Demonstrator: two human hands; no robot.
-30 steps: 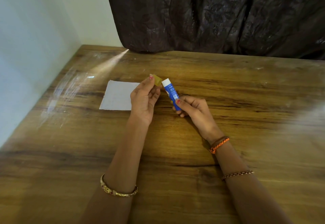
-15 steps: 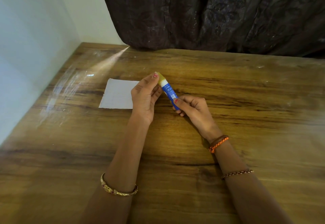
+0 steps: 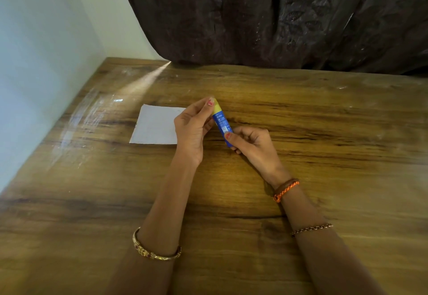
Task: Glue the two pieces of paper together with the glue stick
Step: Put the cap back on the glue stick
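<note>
- A blue glue stick (image 3: 221, 124) is topped by a yellow cap (image 3: 217, 108).
- Left of the glue stick, white paper (image 3: 156, 124) is seen.
- Brown wood grain is shown by the table (image 3: 324, 132).
- Behind the glue stick, a dark brown leaf-patterned curtain (image 3: 278, 16) is seen.

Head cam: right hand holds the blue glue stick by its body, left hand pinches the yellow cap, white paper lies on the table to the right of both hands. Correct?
One error: in the head view the white paper lies to the left of both hands, partly behind the left hand, not to the right. The rest stands: the right hand holds the blue glue stick by its body, and the left hand pinches the yellow cap, over the table.
</note>
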